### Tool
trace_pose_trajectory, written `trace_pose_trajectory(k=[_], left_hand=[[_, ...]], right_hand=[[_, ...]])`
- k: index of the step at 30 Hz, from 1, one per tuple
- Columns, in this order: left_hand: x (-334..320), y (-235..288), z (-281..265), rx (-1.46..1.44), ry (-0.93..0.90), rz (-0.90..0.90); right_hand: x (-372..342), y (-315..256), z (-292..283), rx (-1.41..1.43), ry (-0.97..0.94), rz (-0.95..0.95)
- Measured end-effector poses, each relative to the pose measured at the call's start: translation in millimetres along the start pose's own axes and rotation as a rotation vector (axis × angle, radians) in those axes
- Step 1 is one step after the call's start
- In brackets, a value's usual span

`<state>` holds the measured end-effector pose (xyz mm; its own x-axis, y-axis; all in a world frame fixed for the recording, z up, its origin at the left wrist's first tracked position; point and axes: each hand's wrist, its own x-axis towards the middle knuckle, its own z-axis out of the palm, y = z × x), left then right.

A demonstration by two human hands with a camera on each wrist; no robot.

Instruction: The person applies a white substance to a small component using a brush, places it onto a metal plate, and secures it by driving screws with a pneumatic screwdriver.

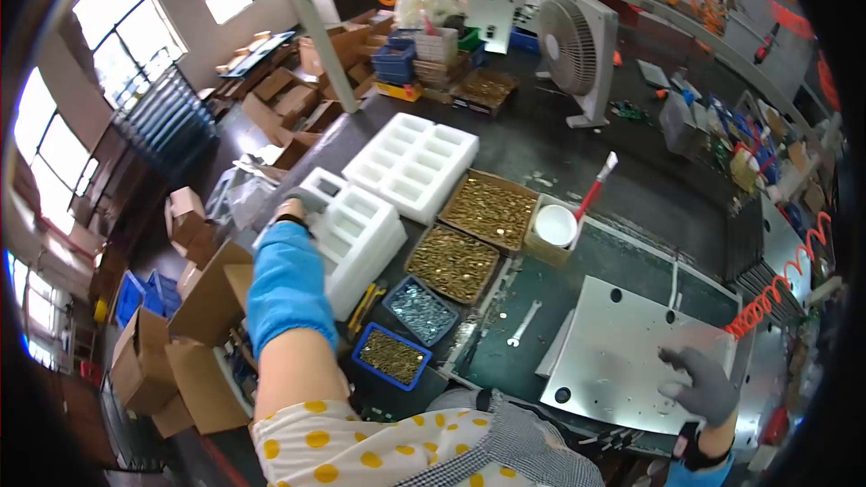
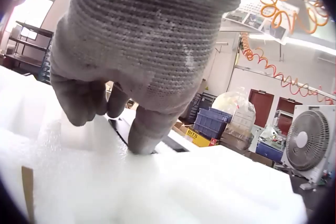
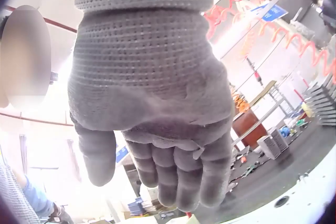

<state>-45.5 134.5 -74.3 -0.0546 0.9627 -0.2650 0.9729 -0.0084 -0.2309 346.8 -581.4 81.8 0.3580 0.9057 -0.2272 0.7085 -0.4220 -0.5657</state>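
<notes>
My left hand (image 1: 305, 202), in a grey knit glove, is at the far left end of a white foam tray (image 1: 361, 257) with several compartments. In the left wrist view its thumb and fingers bend down over the white foam (image 2: 226, 182), with a dark slot between them; the fingertips are partly hidden. My right hand (image 1: 705, 386), also gloved in grey, hangs over a flat silver metal plate (image 1: 613, 343) with dark round holes. Its fingers are loosely bent and hold nothing in the right wrist view.
Another foam tray (image 1: 424, 149) stands behind. Boxes of brass-coloured parts (image 1: 492, 207), blue bins (image 1: 391, 356), a white tub (image 1: 556, 225), a red-handled brush (image 1: 595, 188) and a wrench (image 1: 525, 323) lie between the hands. A fan (image 1: 577, 45) stands at the back; coiled red hose (image 1: 780, 284) hangs right.
</notes>
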Motion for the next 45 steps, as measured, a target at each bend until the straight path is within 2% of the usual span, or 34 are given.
trace_pose_trajectory(k=[2, 4, 8, 13, 15, 16, 17, 18, 19, 21, 22, 23, 25, 27, 28, 29, 30, 33, 35, 36, 38, 39, 41, 43, 45], left_hand=[[5.3, -4.5, 2.7, 0.013, -0.004, 0.010], [6.2, -4.1, -0.2, 0.019, -0.007, 0.021], [-4.0, -1.8, -13.5, -0.014, 0.000, 0.058], [-61.9, -2.0, -48.1, -0.273, 0.019, 0.162], [-70.9, -4.3, -59.2, -0.541, -0.007, 0.220], [-49.1, -14.4, -56.2, -0.713, -0.069, 0.270], [-35.1, -22.1, -40.6, -1.003, 0.042, 0.503], [-86.1, -7.3, -69.3, -1.300, -0.055, 0.537], [-99.2, -0.4, -75.7, -1.481, -0.153, 0.766], [-169.4, 33.9, -99.6, -1.839, -0.333, 0.963], [-177.9, 47.9, -101.1, -1.827, -0.402, 1.060], [-197.8, 69.0, -105.6, -1.948, -0.496, 1.128], [-229.2, 114.2, -112.8, -1.983, -0.636, 1.327], [-248.7, 158.2, -101.7, -2.046, -0.764, 1.391], [-263.7, 172.5, -97.9, -2.063, -0.883, 1.349], [-282.7, 190.6, -91.6, -2.161, -0.928, 1.347], [-288.9, 202.3, -84.3, -2.170, -1.100, 1.311], [-320.4, 224.9, -65.3, -2.110, -1.232, 1.277], [-328.0, 238.1, -48.5, -2.045, -1.308, 1.282], [-333.0, 240.6, -42.2, -2.028, -1.367, 1.285], [-337.3, 246.2, -29.0, -1.992, -1.434, 1.348], [-343.6, 251.1, -24.0, -1.972, -1.233, 1.293], [-346.3, 257.6, -10.4, -1.929, -1.021, 1.037], [-348.4, 267.8, 5.0, -1.941, -0.757, 0.752], [-338.0, 270.1, 19.9, -2.087, -0.836, 0.556]], right_hand=[[36.4, -13.6, -8.1, -0.106, -0.040, -0.072], [75.2, -24.2, -14.5, -0.083, -0.075, -0.098], [155.6, -8.4, -1.7, -0.171, 0.008, -0.215], [238.5, -7.7, 16.1, -0.075, 0.041, 0.087], [265.0, 11.9, 32.3, -0.034, 0.098, 0.080], [279.0, 21.0, 38.5, -0.010, 0.131, 0.071], [290.4, 29.9, 44.0, 0.044, 0.141, 0.081], [298.9, 34.3, 49.1, 0.050, 0.152, 0.069], [306.7, 37.2, 52.5, 0.054, 0.163, 0.058], [320.5, 46.7, 60.3, 0.107, 0.184, 0.023], [327.1, 52.0, 65.7, 0.155, 0.188, 0.001], [332.8, 52.6, 68.4, 0.205, 0.193, -0.026], [339.4, 47.5, 68.4, 0.142, 0.179, 0.042], [336.0, 41.0, 66.9, 0.088, 0.175, 0.080], [333.0, 38.3, 63.4, 0.023, 0.220, 0.045], [328.6, 37.9, 59.3, -0.042, 0.267, 0.016], [321.2, 39.2, 54.4, -0.108, 0.312, -0.005], [283.5, 30.9, 16.9, -0.208, 0.583, -0.127], [250.6, 19.8, -13.1, -0.131, 0.663, -0.117], [238.1, 28.5, -19.2, -0.167, 0.757, -0.191], [211.5, 34.7, -28.2, -0.125, 0.797, -0.193], [198.5, 28.7, -26.4, -0.058, 0.772, -0.147], [174.1, 19.2, -18.3, 0.076, 0.720, -0.056], [168.9, 24.5, -3.2, 0.127, 0.687, -0.132], [168.6, 18.0, 2.7, 0.132, 0.645, -0.223]])
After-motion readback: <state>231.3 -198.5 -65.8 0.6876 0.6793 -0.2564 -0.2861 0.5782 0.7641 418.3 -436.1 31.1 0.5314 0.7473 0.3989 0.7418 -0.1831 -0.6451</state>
